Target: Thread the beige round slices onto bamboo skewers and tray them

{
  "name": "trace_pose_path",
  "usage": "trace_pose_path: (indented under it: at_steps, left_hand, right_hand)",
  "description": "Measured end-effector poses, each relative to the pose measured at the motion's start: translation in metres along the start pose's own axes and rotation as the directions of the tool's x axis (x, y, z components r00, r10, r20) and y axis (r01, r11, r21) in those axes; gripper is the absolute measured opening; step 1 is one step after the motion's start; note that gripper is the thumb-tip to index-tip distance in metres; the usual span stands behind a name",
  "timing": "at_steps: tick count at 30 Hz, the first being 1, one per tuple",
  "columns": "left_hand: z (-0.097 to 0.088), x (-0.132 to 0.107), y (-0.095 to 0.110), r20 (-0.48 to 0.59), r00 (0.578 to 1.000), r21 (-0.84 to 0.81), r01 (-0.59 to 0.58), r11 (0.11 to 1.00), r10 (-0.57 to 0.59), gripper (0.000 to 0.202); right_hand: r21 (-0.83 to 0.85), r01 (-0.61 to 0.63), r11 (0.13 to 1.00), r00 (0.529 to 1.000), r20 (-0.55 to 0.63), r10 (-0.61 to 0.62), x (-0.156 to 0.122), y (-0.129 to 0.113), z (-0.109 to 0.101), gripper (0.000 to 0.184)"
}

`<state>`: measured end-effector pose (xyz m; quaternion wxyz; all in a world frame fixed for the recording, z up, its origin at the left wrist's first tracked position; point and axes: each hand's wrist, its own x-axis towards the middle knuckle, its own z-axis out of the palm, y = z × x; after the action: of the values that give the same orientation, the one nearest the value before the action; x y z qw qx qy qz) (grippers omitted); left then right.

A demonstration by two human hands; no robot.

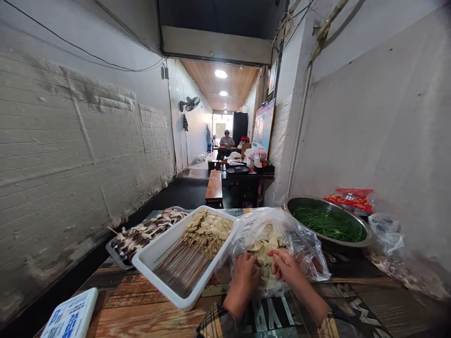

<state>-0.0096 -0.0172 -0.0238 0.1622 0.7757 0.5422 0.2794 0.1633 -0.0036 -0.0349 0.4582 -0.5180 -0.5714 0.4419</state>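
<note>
Both my hands rest at the mouth of a clear plastic bag (299,239) full of pale round slices (265,246) on the wooden table. My left hand (245,277) has its fingers curled down onto the slices near the bag's front. My right hand (286,264) is closed in a pinch beside it, fingers bent toward the slices; what it grips is too small to name. Left of the bag stands a white rectangular tray (150,260) holding several wooden skewers threaded with the same pale slices (207,227).
A grey tray of mushroom skewers (144,232) sits at the far left. A steel bowl of green stalks (329,224), a red packet (350,198) and crumpled plastic bags (387,234) lie right. A blue-white box (72,317) is front left. A person (227,139) sits far down the corridor.
</note>
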Motion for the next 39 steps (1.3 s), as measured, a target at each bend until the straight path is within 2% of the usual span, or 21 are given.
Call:
trace_pose_path:
  at_steps: [4, 8, 11, 14, 18, 22, 29, 33, 36, 39]
  left_hand:
    - [-0.002, 0.001, 0.004, 0.071, 0.997, 0.124, -0.016, 0.992, 0.007, 0.023]
    - [-0.005, 0.003, 0.005, 0.109, 0.994, 0.162, -0.045, 0.986, 0.027, 0.022]
    - [-0.006, 0.001, 0.006, 0.12, 0.991, 0.163, -0.079, 0.983, 0.06, 0.016]
    - [-0.006, -0.002, 0.009, 0.145, 0.986, 0.167, -0.105, 0.98, 0.081, 0.02]
    - [-0.001, -0.001, 0.014, 0.1, 0.993, 0.147, -0.069, 0.987, 0.055, 0.016]
    - [0.005, 0.003, 0.016, 0.022, 0.999, 0.074, -0.029, 0.997, 0.028, 0.014]
    - [0.01, 0.004, 0.009, -0.126, 0.991, -0.133, -0.07, 0.989, 0.054, 0.015]
    - [0.009, 0.008, 0.003, -0.209, 0.977, -0.246, -0.024, 0.969, -0.029, 0.017]
    - [0.006, 0.011, -0.002, -0.208, 0.973, -0.387, 0.012, 0.922, -0.1, 0.013]
    - [0.005, 0.013, -0.007, -0.21, 0.966, -0.455, 0.041, 0.89, -0.151, 0.01]
  right_hand:
    - [-0.103, 0.089, 0.991, 0.996, 0.006, -0.089, 0.009, 0.006, 0.007, 0.032]
    - [-0.193, 0.101, 0.976, 0.995, 0.008, -0.102, 0.016, 0.013, 0.01, 0.03]
    - [-0.197, 0.111, 0.974, 0.994, 0.006, -0.112, 0.019, 0.021, 0.01, 0.033]
    - [-0.178, 0.111, 0.978, 0.994, 0.003, -0.112, 0.019, 0.027, 0.008, 0.034]
    - [-0.13, 0.1, 0.986, 0.995, 0.011, -0.1, 0.02, 0.03, 0.005, 0.034]
    - [-0.095, 0.084, 0.992, 0.996, 0.014, -0.083, 0.02, 0.03, 0.004, 0.036]
    - [-0.099, 0.07, 0.993, 0.998, 0.002, -0.07, 0.018, 0.025, 0.003, 0.039]
    - [-0.088, 0.082, 0.993, 0.997, 0.004, -0.082, 0.015, 0.023, 0.003, 0.038]
    - [-0.073, 0.096, 0.993, 0.995, 0.034, -0.094, 0.013, 0.022, 0.005, 0.038]
    - [-0.059, 0.106, 0.993, 0.991, 0.09, -0.101, 0.011, 0.021, 0.007, 0.037]
